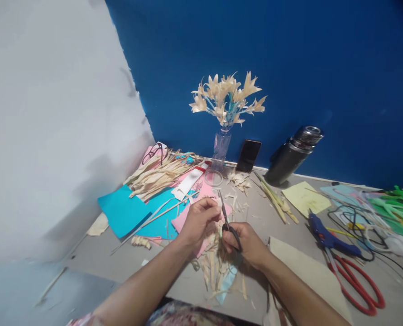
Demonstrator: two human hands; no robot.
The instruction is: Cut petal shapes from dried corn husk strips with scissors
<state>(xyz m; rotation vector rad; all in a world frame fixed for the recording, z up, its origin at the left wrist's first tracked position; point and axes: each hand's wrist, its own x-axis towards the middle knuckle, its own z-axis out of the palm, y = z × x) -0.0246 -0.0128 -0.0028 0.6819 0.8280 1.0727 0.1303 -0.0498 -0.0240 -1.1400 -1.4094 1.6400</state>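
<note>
My right hand (244, 242) has its fingers in the black handles of a small pair of scissors (226, 215), blades pointing up and away from me. Beside the blades, my left hand (203, 217) is closed in a pinch on a small pale piece (219, 203), mostly hidden by the fingers. Whether the blades touch this piece I cannot tell. Under and in front of both hands lie dry husk scraps (212, 269) and a light blue paper strip (227, 285). Pink paper (179, 222) shows beneath my left hand.
A clear bottle (221, 147) holds husk flowers (227, 97) at the back, near a phone (249, 156) and a dark flask (291, 158). Husk strips (164, 174) and blue paper (123, 213) lie left. A glue gun (332, 237) and red-handled scissors (361, 287) lie right.
</note>
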